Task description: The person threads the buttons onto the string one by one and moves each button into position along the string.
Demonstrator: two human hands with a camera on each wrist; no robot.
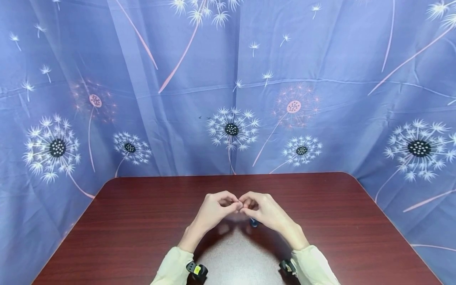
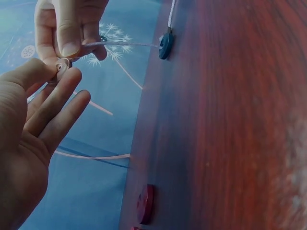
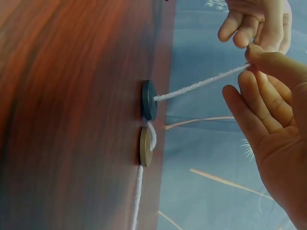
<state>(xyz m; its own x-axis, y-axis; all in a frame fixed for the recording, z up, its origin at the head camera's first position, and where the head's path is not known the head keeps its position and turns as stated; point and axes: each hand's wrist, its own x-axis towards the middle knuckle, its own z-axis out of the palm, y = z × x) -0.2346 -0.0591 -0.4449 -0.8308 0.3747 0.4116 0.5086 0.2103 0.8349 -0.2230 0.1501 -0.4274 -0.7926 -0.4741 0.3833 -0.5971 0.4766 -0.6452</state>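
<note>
Both hands meet above the table. My left hand (image 1: 210, 211) pinches a small pale brownish button (image 2: 61, 68) between thumb and fingers; a hole shows in its face. The fingers of my right hand (image 1: 269, 211) pinch a white cord (image 3: 201, 85) close to that button. Whether the cord passes through the hole is hidden by the fingertips. From the right hand the cord runs down to a dark blue-green button (image 3: 149, 99) strung on it. Beyond that one, a yellow-brown button (image 3: 146, 146) sits on the same cord at the tabletop.
A red button (image 2: 146, 204) stands out on the table in the left wrist view, with a sliver of another red thing (image 2: 135, 228) at the frame's bottom. The dark reddish wooden table (image 1: 142, 221) ends at a blue dandelion-print cloth (image 1: 185, 130).
</note>
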